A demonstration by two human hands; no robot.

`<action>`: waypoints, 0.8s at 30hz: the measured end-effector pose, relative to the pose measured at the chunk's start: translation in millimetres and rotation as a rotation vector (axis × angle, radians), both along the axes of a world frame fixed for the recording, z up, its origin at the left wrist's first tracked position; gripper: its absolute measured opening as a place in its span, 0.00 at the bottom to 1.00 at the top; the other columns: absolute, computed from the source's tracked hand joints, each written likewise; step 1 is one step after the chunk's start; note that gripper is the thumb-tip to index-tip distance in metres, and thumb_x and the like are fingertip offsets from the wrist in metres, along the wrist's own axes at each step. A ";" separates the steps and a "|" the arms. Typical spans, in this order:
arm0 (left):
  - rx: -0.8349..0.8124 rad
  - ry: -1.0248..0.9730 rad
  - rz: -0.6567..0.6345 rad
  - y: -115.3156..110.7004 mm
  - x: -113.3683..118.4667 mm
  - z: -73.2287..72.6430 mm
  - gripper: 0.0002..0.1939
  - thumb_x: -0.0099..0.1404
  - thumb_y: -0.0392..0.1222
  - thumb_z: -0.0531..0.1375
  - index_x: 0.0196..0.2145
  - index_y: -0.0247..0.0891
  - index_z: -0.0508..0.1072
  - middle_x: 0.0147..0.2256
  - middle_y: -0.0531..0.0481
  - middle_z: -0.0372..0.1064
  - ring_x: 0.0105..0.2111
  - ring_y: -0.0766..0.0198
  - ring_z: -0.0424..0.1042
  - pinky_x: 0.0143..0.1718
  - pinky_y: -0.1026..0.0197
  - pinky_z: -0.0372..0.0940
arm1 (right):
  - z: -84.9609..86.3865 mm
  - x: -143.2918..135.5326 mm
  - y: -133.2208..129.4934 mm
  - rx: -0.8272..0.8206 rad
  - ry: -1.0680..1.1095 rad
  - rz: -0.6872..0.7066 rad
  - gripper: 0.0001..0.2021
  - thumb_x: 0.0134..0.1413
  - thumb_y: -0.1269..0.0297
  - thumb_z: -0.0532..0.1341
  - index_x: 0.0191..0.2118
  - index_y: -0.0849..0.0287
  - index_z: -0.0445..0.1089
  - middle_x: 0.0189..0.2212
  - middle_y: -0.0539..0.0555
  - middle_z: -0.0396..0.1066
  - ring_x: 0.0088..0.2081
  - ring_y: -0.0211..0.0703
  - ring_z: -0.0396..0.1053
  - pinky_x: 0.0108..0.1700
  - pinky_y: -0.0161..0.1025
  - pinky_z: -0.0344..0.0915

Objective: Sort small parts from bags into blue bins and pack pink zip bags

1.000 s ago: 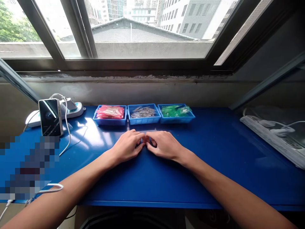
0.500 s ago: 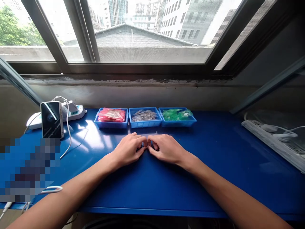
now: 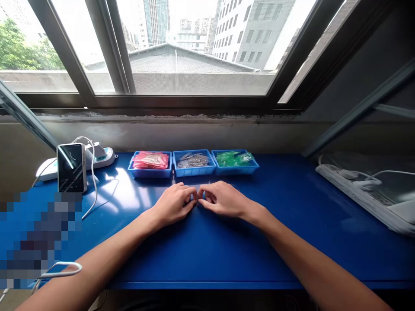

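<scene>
My left hand (image 3: 176, 202) and my right hand (image 3: 223, 199) meet fingertip to fingertip above the middle of the blue table (image 3: 201, 255). On each, thumb and fingers curl together in a pinch; whether anything small is between them cannot be made out. Beyond the hands, three blue trays stand in a row. The left tray (image 3: 151, 173) holds red packets (image 3: 151, 160), the middle tray (image 3: 195, 171) holds clear packets with greyish contents (image 3: 193, 160), and the right tray (image 3: 236, 169) holds green packets (image 3: 231, 158).
A phone-like device (image 3: 70, 168) stands upright at the left, before a white power strip (image 3: 105, 158) with a looping white cable (image 3: 94, 172). Another power strip (image 3: 359, 194) lies at the right. A window (image 3: 194, 101) and low wall are behind the table.
The camera view has shifted slightly, so the trays sit a little lower and further left. Both hands keep nearly the same pose, fingertips together.
</scene>
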State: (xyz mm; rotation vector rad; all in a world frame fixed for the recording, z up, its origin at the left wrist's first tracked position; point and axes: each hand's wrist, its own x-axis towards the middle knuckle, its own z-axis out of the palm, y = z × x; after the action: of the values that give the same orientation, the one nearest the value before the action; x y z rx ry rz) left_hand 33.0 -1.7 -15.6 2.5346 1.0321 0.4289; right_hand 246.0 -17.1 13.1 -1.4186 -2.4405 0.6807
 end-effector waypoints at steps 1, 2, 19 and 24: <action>-0.001 -0.001 -0.004 0.1 -0.3 0.2 0.04 0.71 0.37 0.60 0.39 0.40 0.75 0.31 0.50 0.73 0.37 0.56 0.70 0.41 0.57 0.63 | 6.3 4.0 1.1 0.011 0.007 -0.004 0.05 0.60 0.65 0.63 0.36 0.56 0.77 0.25 0.49 0.76 0.26 0.39 0.70 0.29 0.34 0.56; -0.002 -0.004 -0.010 0.2 -0.6 0.4 0.04 0.71 0.37 0.60 0.39 0.41 0.75 0.31 0.50 0.73 0.37 0.56 0.70 0.41 0.58 0.63 | 13.4 9.3 3.6 0.049 0.014 -0.025 0.06 0.61 0.63 0.62 0.36 0.56 0.78 0.27 0.50 0.77 0.28 0.40 0.72 0.30 0.34 0.58; 0.028 -0.046 -0.064 4.4 -4.2 -2.6 0.06 0.72 0.40 0.59 0.40 0.40 0.77 0.35 0.49 0.74 0.39 0.57 0.71 0.42 0.58 0.65 | 22.7 134.8 119.9 0.162 -0.205 -0.311 0.14 0.59 0.67 0.61 0.43 0.59 0.84 0.42 0.58 0.85 0.44 0.52 0.81 0.45 0.39 0.73; 0.026 -0.049 -0.078 4.3 -4.7 -2.1 0.06 0.72 0.39 0.59 0.40 0.40 0.77 0.35 0.49 0.75 0.39 0.56 0.71 0.42 0.58 0.65 | 29.4 154.1 93.0 0.093 -0.217 -0.358 0.11 0.56 0.65 0.63 0.37 0.58 0.84 0.38 0.57 0.85 0.42 0.52 0.82 0.43 0.40 0.73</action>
State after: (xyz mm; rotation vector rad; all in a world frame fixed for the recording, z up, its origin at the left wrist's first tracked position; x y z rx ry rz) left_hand 28.3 2.6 -17.6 2.5643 0.9122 0.4822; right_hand 400.1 75.9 42.5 -1.9087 -2.2384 0.3439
